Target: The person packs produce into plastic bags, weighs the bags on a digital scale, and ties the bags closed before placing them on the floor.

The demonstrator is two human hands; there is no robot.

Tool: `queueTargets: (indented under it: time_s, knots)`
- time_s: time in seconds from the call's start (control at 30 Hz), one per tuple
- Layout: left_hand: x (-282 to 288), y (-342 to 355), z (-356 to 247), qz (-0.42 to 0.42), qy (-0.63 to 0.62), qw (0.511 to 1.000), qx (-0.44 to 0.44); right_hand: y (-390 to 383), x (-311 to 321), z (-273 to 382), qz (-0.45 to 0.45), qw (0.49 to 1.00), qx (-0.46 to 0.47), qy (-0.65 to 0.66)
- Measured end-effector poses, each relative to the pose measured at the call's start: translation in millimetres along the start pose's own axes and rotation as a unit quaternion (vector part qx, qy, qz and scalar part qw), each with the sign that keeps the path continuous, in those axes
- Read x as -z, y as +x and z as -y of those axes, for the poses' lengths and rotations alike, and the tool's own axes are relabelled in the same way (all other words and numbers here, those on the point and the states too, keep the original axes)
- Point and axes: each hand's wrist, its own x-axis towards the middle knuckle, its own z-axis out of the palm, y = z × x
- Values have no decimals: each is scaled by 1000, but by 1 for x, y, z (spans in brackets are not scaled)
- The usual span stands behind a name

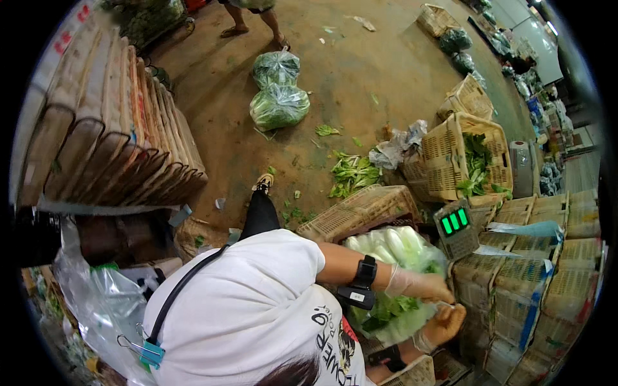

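Note:
My left hand (430, 287) and my right hand (445, 323), both in clear gloves with devices strapped at the wrists, are closed on the gathered edge of a clear plastic bag (418, 321) at the lower right. Pale-stemmed leafy greens (393, 248) fill the bag, white stems toward the top and green leaves toward me. A yellow crate (360, 212) lies beyond it. Just right of the bag is a scale display (456, 231) with lit green digits.
Stacked crates (508, 289) stand at right, a crate of greens (481, 151) beyond. Tall stacked boards (109, 128) and plastic bags (103, 296) are at left. Two bagged bundles (279, 106) and loose greens (354, 174) lie on the floor. Another person's legs (270, 26) stand at top.

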Motion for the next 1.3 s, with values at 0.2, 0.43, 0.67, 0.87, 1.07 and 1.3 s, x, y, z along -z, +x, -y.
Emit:
queueTargets:
  time_s: [0.2,0.43,0.67,0.87,1.07,1.3]
  knots:
    - [82,-83,-160,91,-196,967,-134,27,-229,112,186,981,64,7]
    - [198,-225,-265,61,60,967,-239,77,-408,68,638,767,0,62]
    - [342,-407,-244,-586,-78,785,-184,96,-585,-123,582,771,-242,94]
    - [508,-550,-222,-774,120,617,77,48,-599,-258,718,600,-346,-67]
    - [695,-687,-107,-802,11,596,40,33,-460,-317,459,627,-615,-135]
    - [763,-719,4,-566,403,525,491,17,-405,-369,304,637,-700,-110]
